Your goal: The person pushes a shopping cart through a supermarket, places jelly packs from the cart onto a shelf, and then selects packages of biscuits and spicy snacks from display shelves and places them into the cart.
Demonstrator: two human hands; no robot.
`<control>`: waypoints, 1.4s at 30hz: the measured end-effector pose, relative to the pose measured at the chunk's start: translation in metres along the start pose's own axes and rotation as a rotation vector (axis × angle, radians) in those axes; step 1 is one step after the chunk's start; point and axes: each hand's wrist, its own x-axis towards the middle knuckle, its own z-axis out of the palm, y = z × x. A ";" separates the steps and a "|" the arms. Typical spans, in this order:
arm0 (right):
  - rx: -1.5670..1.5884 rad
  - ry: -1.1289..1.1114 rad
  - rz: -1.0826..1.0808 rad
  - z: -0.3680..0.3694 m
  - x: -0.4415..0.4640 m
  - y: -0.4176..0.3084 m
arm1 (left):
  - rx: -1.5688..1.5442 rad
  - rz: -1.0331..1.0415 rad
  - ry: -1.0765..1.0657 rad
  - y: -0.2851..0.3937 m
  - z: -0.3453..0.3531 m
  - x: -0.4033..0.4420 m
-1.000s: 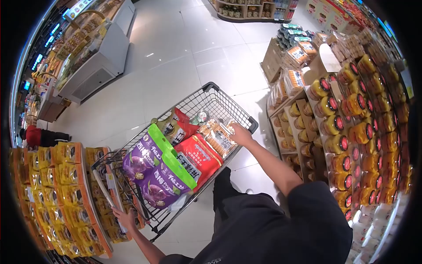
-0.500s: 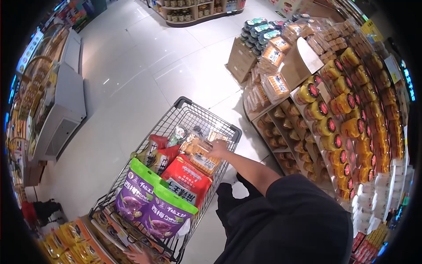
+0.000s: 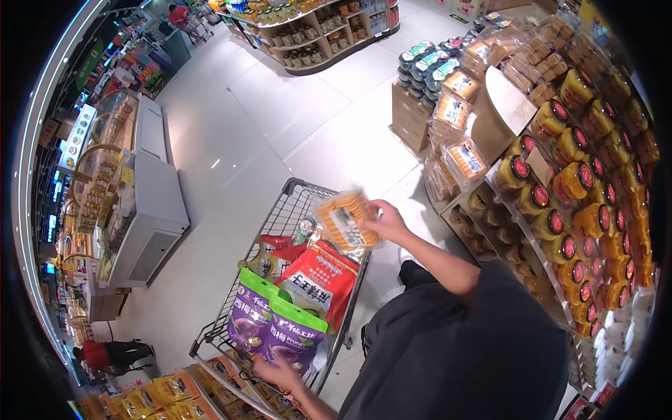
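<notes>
My right hand grips a clear-wrapped pack of biscuits with a white label, raised above the far right part of the shopping cart. Below it in the cart lies a red snack bag. Two purple bags of prunes with green tops, one on the left and one on the right, stand nearer to me. My left hand, slightly blurred, is beside the lower edge of the prune bags, near the cart handle. Its fingers look apart with nothing in them.
On the right, a tilted display holds jars with red lids, and similar biscuit packs sit at its corner. A white counter stands left. A person in red is at lower left. Yellow packets lie along the bottom.
My right hand has lifted the biscuit pack out of the cart. My left hand has moved up and right toward the prune bags. The view has shifted, showing more of the left side.
</notes>
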 end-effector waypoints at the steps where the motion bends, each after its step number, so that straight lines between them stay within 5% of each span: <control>1: 0.208 0.008 0.043 -0.011 0.009 0.008 | -0.018 0.160 -0.098 0.017 0.040 0.002; 3: 0.419 0.024 0.076 -0.038 0.025 0.012 | -0.224 0.296 -0.386 0.119 0.096 0.006; 6: 0.799 -0.099 0.373 -0.077 0.025 0.017 | -0.222 0.514 -0.580 0.183 0.198 0.023; 10: 0.788 -0.040 0.447 -0.100 0.023 0.041 | -0.153 0.564 -0.764 0.194 0.288 0.029; 13: 0.942 0.049 0.540 -0.115 0.016 0.069 | -0.228 0.436 -1.120 0.204 0.327 0.031; 15: 0.950 0.136 0.557 -0.125 0.013 0.085 | 0.097 0.347 -0.967 0.222 0.333 0.038; 19: 1.201 0.468 0.585 -0.131 0.029 0.109 | -0.229 0.379 -0.987 0.221 0.355 0.068; 21: 1.511 0.598 0.616 -0.129 0.046 0.133 | -0.143 0.393 -0.992 0.229 0.354 0.078; 27: 1.642 1.045 0.597 -0.123 0.093 0.176 | -0.169 0.402 -0.934 0.243 0.357 0.098; 30: 1.743 1.264 0.397 -0.123 0.104 0.195 | -0.204 0.338 -0.953 0.240 0.370 0.103; 42: 1.788 1.454 0.348 -0.153 0.126 0.254 | -0.102 0.231 -1.133 0.201 0.403 0.134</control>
